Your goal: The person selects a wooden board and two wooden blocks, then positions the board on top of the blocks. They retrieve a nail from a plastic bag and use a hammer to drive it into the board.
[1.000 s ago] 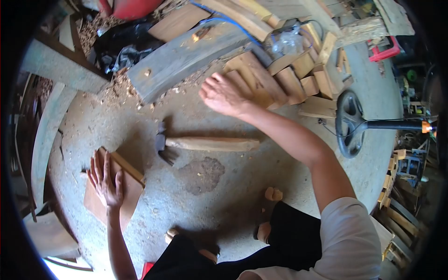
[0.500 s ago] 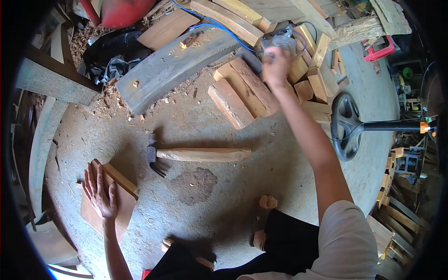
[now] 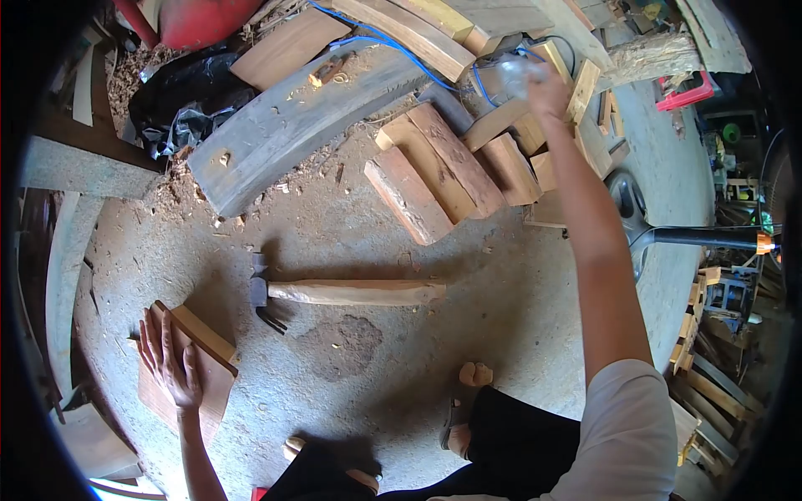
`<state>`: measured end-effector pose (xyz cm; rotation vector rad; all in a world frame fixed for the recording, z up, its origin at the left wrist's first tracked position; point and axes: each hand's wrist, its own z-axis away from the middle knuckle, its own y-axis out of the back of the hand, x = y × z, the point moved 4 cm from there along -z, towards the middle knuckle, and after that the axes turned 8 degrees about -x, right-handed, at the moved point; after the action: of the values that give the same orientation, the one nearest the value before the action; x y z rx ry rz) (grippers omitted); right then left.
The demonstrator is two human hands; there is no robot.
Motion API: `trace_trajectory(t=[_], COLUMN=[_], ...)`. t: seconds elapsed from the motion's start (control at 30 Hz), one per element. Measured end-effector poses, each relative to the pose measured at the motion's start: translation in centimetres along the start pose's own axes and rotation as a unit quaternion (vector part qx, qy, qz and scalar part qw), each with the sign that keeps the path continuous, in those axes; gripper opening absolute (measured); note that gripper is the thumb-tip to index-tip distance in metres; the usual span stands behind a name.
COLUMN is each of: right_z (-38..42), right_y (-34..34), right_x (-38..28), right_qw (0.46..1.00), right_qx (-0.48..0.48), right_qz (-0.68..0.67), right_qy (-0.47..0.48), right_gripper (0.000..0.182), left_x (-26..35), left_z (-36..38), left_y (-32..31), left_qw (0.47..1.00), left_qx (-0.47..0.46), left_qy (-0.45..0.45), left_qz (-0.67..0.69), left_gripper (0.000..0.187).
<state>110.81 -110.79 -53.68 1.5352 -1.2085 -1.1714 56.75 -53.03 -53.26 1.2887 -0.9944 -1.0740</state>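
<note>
Left of the hammer [image 3: 334, 292] on the concrete floor [image 3: 501, 334], the left hand [image 3: 171, 367] lies flat, fingers spread, pinning a wooden board [image 3: 188, 367] steady. Far beyond the hammer, the right hand [image 3: 543, 88] grips a clear plastic bag [image 3: 511, 71] atop stacked wood blocks [image 3: 451, 167].

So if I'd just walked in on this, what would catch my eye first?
Probably the hammer, lying alone on the bare concrete floor in the middle. Then the two outstretched arms: the left hand pressed flat on a small wooden board at lower left, and the right hand reaching far up into the heap of wood blocks, at something clear and shiny.
</note>
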Motion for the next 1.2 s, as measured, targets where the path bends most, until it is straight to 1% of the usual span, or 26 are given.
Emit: trace_trajectory(t=[0.07, 0.1, 0.17, 0.23, 0.3, 0.33, 0.37, 0.4, 0.43, 0.47, 0.5, 0.57, 0.6, 0.67, 0.7, 0.77, 0.83, 0.87, 0.93, 0.97, 1.0, 1.07, 1.1, 1.13, 1.17, 1.2], right_z=[0.7, 1.0, 1.7, 5.5, 9.1, 12.0, 13.9, 16.2, 18.1, 19.6, 21.3, 22.9, 23.2, 23.7, 24.0, 24.2, 24.1, 24.2, 24.3, 24.5, 24.8, 25.3, 25.4, 25.6, 25.9, 26.0], right_y=[4.5, 6.0, 8.7, 10.9, 10.6, 11.2, 9.4, 8.8, 7.8, 6.9, 6.2, 5.0, 5.0, 4.4, 3.8, 3.6, 4.7, 4.7, 3.7, 3.4, 3.0, 1.7, 0.7, 0.3, 0.1, 0.0], right_x=[0.6, 0.6, 0.5, -4.0, -8.8, -12.7, -14.9, -17.5, -19.6, -21.3, -22.4, -23.5, -23.6, -23.0, -22.6, -22.3, -23.1, -23.7, -25.1, -25.9, -26.7, -28.1, -28.4, -28.8, -29.2, -29.3], right_qw=[0.986, 0.986, 0.965, 0.931, 0.947, 0.938, 0.906, 0.863, 0.839, 0.825, 0.818, 0.835, 0.831, 0.851, 0.847, 0.852, 0.865, 0.867, 0.879, 0.888, 0.884, 0.918, 0.924, 0.917, 0.91, 0.898], right_qx=[0.149, 0.15, 0.091, -0.005, -0.03, -0.044, -0.144, -0.193, -0.296, -0.286, -0.332, -0.295, -0.299, -0.369, -0.35, -0.218, -0.163, -0.176, -0.171, -0.172, -0.173, -0.103, -0.108, -0.113, -0.117, -0.084], right_qz=[-0.04, -0.038, -0.246, -0.36, -0.302, -0.287, -0.342, -0.398, -0.395, -0.367, -0.343, -0.294, -0.298, -0.226, -0.294, -0.364, -0.364, -0.372, -0.338, -0.306, -0.311, -0.156, -0.147, -0.174, -0.202, -0.22], right_qy=[-0.058, -0.057, -0.001, 0.06, 0.111, 0.187, 0.206, 0.247, 0.228, 0.32, 0.32, 0.359, 0.362, 0.296, 0.272, 0.306, 0.305, 0.28, 0.29, 0.298, 0.304, 0.351, 0.336, 0.339, 0.342, 0.37], right_gripper=[0.031, 0.031, 0.026, 0.023, 0.022, 0.025, 0.029, 0.031, 0.038, 0.043, 0.043, 0.042, 0.042, 0.04, 0.031, 0.012, 0.005, 0.005, 0.015, 0.019, 0.019, 0.025, 0.02, 0.016, 0.014, 0.017], left_x=[0.1, 0.0, 0.0, 0.1, 0.1, 0.1, 0.0, -0.3, -0.4, -0.3, -0.2, -0.2, -0.1, -0.2, -0.3, 0.1, 3.3, 5.1, 9.9, 11.3, 13.0, 15.7, 16.9, 18.3, 19.4, 20.2], left_z=[0.1, 0.1, 0.1, 0.0, 0.1, 0.2, 0.3, 0.4, 0.4, 0.3, 0.4, 0.5, 0.5, 0.5, 0.6, 0.7, -0.3, -1.0, -4.3, -5.9, -7.6, -11.0, -12.5, -14.0, -15.3, -16.6], left_y=[-0.1, -0.2, -0.1, 0.0, 0.0, -0.2, -0.3, -0.5, -0.7, -0.6, -0.6, -0.5, -0.3, -0.3, -0.2, 0.5, 3.1, 3.7, 5.9, 5.5, 5.2, 4.1, 2.8, 2.2, 1.9, 1.1], left_qw=[1.0, 1.0, 1.0, 1.0, 1.0, 1.0, 1.0, 1.0, 1.0, 1.0, 1.0, 1.0, 1.0, 1.0, 1.0, 0.993, 0.983, 0.979, 0.96, 0.949, 0.924, 0.888, 0.896, 0.914, 0.922, 0.919], left_qx=[-0.001, -0.003, -0.003, 0.002, 0.005, 0.004, 0.008, 0.0, -0.009, -0.006, -0.006, -0.01, -0.007, -0.007, 0.002, 0.088, 0.12, 0.131, 0.102, 0.074, 0.054, 0.012, 0.008, -0.049, 0.068, 0.092], left_qy=[0.0, 0.0, -0.003, -0.007, -0.004, 0.0, -0.002, 0.006, 0.014, 0.013, 0.013, 0.019, 0.015, 0.017, 0.003, -0.024, -0.035, -0.031, -0.135, -0.181, -0.21, -0.245, -0.278, -0.275, -0.349, -0.351], left_qz=[0.008, 0.004, 0.0, -0.008, -0.017, -0.025, -0.024, -0.012, -0.001, -0.002, -0.002, -0.005, -0.002, 0.001, 0.022, 0.07, 0.133, 0.154, 0.221, 0.246, 0.316, 0.388, 0.347, 0.293, 0.151, 0.156], left_gripper=[0.06, 0.06, 0.059, 0.058, 0.058, 0.058, 0.058, 0.059, 0.061, 0.061, 0.06, 0.06, 0.06, 0.061, 0.059, 0.054, 0.044, 0.038, 0.035, 0.039, 0.043, 0.047, 0.058, 0.068, 0.068, 0.059])
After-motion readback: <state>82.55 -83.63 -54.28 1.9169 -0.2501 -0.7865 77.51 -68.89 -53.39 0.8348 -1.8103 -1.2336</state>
